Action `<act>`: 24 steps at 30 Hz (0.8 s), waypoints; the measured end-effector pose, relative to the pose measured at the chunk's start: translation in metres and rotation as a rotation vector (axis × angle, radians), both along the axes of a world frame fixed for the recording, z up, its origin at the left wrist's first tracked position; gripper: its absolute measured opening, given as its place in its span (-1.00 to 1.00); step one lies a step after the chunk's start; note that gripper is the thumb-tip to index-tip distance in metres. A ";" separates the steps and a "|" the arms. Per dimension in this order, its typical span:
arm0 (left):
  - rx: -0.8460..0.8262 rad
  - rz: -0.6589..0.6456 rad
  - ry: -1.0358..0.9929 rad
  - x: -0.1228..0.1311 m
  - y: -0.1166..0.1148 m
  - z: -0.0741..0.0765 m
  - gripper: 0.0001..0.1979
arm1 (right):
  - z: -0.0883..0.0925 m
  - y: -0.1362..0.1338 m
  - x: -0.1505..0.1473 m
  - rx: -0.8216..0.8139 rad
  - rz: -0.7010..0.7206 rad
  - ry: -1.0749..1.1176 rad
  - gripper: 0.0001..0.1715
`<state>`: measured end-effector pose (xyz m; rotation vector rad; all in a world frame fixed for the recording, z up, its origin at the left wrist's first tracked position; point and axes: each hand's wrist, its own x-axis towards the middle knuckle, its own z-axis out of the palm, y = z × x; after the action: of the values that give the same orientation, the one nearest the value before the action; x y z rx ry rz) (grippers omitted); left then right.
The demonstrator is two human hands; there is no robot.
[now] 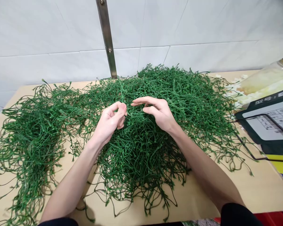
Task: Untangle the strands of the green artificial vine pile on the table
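Note:
A big tangled heap of thin green plastic stems (pixel 151 150) with small forked tips spreads over the table in front of me. Above its middle, my left hand (pixel 112 121) is closed, thumb pressed against the curled fingers. A paler green stem sticks up just behind that thumb and appears to be pinched there; the crowded stems behind make its ends hard to follow. Just to the right, my right hand (pixel 159 113) is open over the heap, its fingers stretched toward the left hand and its thumb apart from them. I see nothing held in it.
Another pile of green stems (pixel 40 135) lies at the left. On the right are a dark printed package (pixel 271 116), a bent black wire frame (pixel 252 153) and white flowers (pixel 235 91). A metal upright (pixel 107 37) stands against the tiled wall (pixel 68 28) behind the wooden table (pixel 257 194).

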<state>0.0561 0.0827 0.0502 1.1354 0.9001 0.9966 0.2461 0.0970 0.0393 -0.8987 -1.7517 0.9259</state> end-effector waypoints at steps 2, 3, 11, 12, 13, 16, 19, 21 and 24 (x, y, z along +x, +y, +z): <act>0.041 0.007 0.038 -0.001 -0.001 0.002 -0.62 | 0.005 -0.002 0.002 0.067 0.009 -0.051 -0.73; 0.056 0.011 0.056 -0.001 -0.001 0.003 -0.62 | 0.007 -0.003 0.003 0.115 0.030 -0.090 -0.77; 0.161 0.046 0.202 -0.004 -0.002 0.002 -0.59 | 0.015 -0.018 -0.007 0.312 0.025 -0.271 -0.94; 0.171 0.029 0.233 -0.004 -0.002 0.002 -0.59 | 0.015 -0.018 -0.007 0.315 0.029 -0.255 -0.94; 0.179 0.011 0.264 -0.005 -0.003 0.003 -0.59 | 0.016 -0.018 -0.006 0.304 0.040 -0.233 -0.96; 0.211 -0.025 0.341 -0.004 -0.006 0.008 -0.60 | 0.017 -0.015 -0.003 0.139 0.155 -0.122 -0.87; 0.262 -0.011 0.356 -0.002 -0.009 0.014 -0.58 | 0.017 -0.011 0.000 -0.132 0.298 0.022 -0.70; 0.283 0.024 0.341 0.000 -0.010 0.016 -0.52 | 0.016 -0.009 0.000 -0.257 0.333 0.083 -0.56; 0.283 0.048 0.344 0.000 -0.010 0.017 -0.48 | 0.017 -0.009 -0.003 -0.400 0.322 0.127 -0.61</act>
<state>0.0562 0.0729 0.0669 1.5645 1.0854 1.0056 0.2430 0.0880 0.0561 -0.7929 -1.6571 1.5503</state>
